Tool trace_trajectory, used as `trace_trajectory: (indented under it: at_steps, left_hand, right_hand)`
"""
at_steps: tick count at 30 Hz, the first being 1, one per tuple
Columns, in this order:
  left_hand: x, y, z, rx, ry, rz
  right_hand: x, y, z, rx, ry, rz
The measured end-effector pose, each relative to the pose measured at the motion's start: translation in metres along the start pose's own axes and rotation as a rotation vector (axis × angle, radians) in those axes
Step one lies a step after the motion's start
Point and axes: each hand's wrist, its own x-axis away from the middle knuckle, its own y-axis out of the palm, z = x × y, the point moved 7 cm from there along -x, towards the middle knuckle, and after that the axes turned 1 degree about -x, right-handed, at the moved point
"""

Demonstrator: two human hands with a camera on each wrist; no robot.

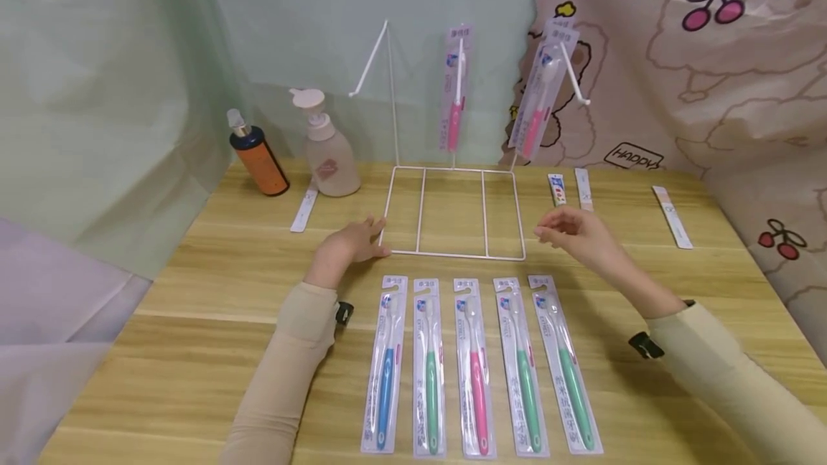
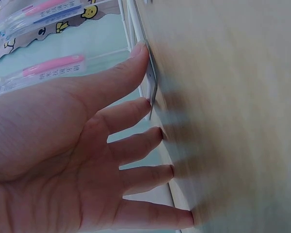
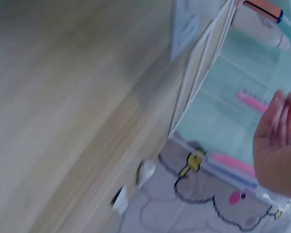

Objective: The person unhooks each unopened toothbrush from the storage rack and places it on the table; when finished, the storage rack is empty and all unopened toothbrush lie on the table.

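Note:
A white wire display rack (image 1: 452,255) stands on the table, with three hooks rising at its back. My left hand (image 1: 352,244) is at its front left corner; in the left wrist view the straight, spread fingers (image 2: 140,177) reach the tabletop and the thumb lies along the wire. My right hand (image 1: 578,235) hovers right of the rack, fingers loosely bent, with nothing in them. One packaged pink toothbrush (image 1: 454,124) hangs on the middle hook, and pink ones (image 1: 533,128) hang on the right hook. The left hook (image 1: 370,59) is bare.
Several packaged toothbrushes (image 1: 477,379), blue, green and pink, lie in a row before the rack. A pump bottle (image 1: 332,160) and an orange spray bottle (image 1: 263,167) stand back left. A small tube (image 1: 556,189) and slim white packets (image 1: 672,217) lie on the right.

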Motion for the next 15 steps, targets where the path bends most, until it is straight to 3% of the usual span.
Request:
trace_trajectory:
  at_steps: [5, 15]
  left_hand:
    - [-0.001, -0.002, 0.000, -0.001, -0.001, 0.003]
    - [-0.001, 0.003, 0.000, -0.005, -0.002, -0.002]
  right_hand:
    - [-0.033, 0.013, -0.007, -0.077, 0.072, 0.044]
    - [-0.089, 0.036, -0.034, -0.303, 0.024, 0.158]
